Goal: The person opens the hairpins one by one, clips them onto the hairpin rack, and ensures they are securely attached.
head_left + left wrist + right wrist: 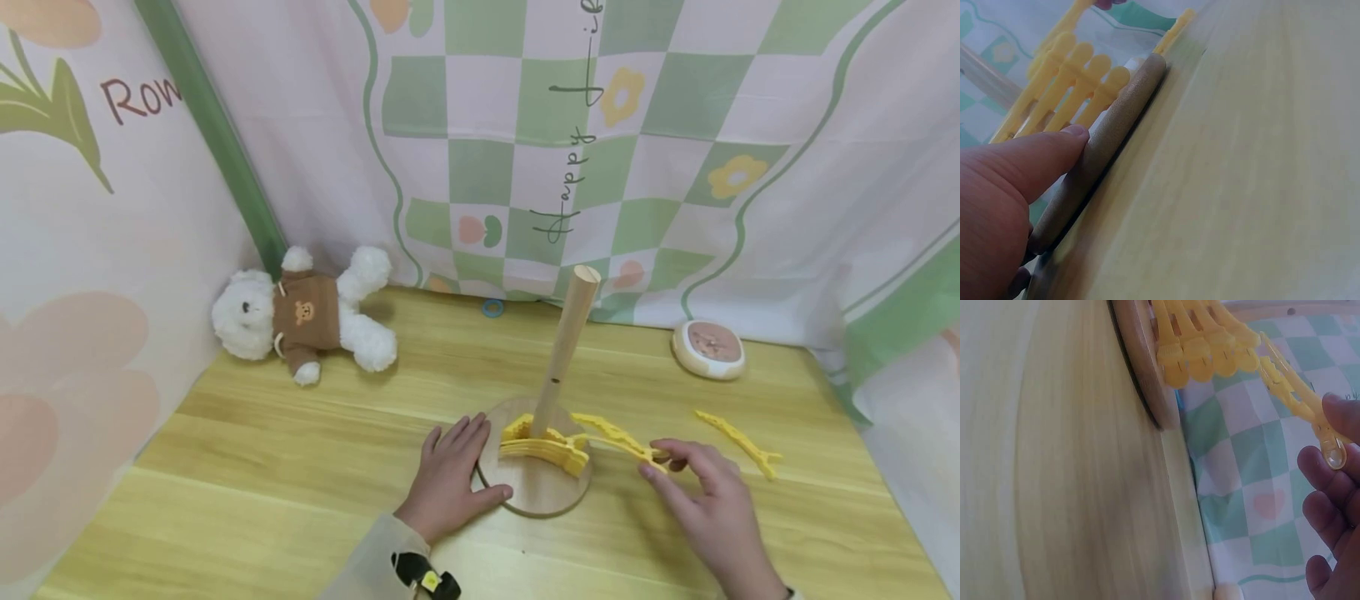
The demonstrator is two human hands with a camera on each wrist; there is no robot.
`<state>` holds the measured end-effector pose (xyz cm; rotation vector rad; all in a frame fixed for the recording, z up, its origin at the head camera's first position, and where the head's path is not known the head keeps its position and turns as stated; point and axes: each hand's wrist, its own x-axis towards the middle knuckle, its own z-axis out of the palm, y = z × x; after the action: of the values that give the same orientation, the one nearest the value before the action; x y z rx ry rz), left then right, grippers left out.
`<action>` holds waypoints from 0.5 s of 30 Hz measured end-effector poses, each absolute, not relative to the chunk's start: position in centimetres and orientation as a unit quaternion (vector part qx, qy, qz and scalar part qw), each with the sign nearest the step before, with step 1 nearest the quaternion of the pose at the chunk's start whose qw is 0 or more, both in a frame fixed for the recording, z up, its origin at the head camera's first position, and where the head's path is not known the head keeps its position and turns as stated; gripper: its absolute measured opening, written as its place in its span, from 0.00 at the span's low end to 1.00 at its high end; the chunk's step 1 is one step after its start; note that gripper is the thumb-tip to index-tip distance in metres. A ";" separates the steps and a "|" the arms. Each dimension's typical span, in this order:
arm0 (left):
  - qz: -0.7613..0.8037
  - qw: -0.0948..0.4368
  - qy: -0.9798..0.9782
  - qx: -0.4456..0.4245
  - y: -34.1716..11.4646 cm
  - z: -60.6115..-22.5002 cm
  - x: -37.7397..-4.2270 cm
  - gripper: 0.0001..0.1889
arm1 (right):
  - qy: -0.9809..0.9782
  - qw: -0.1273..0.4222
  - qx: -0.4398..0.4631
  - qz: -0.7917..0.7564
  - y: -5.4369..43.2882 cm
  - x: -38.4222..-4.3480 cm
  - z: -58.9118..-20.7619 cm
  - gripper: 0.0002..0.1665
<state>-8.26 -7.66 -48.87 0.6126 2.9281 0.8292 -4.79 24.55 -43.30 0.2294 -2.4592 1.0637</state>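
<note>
A round wooden base (525,496) carries an upright wooden post (567,350). Several curved yellow hair clips (543,454) are stacked low around the post. My left hand (453,483) rests on the base's left edge with fingers extended; in the left wrist view its thumb (1054,156) touches the rim. My right hand (708,500) pinches one end of another yellow hair clip (618,437) between thumb and fingertips. This clip's two toothed arms are spread and point toward the post, as the right wrist view also shows. Whether it touches the stack is unclear.
One more yellow clip (738,442) lies on the table to the right. Behind are a white plush dog (307,312) in a brown shirt, a small blue ring (492,308) and a round cream device (708,350). A patterned curtain (487,167) hangs along the back edge.
</note>
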 end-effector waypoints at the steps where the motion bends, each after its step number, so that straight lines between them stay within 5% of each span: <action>1: 0.268 0.019 0.943 0.197 -7.7 -48.8 -8.3 0.50 | -0.890 0.227 0.089 0.386 24.4 -4.8 -43.3 0.21; 15: 0.266 0.010 0.943 0.198 -7.7 -49.0 -8.3 0.51 | -0.873 0.244 0.132 0.401 22.7 -5.3 -43.7 0.23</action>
<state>-8.27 -7.69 -49.04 0.6194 2.9453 0.8300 -5.32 22.71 -43.66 0.3599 -2.3846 1.0937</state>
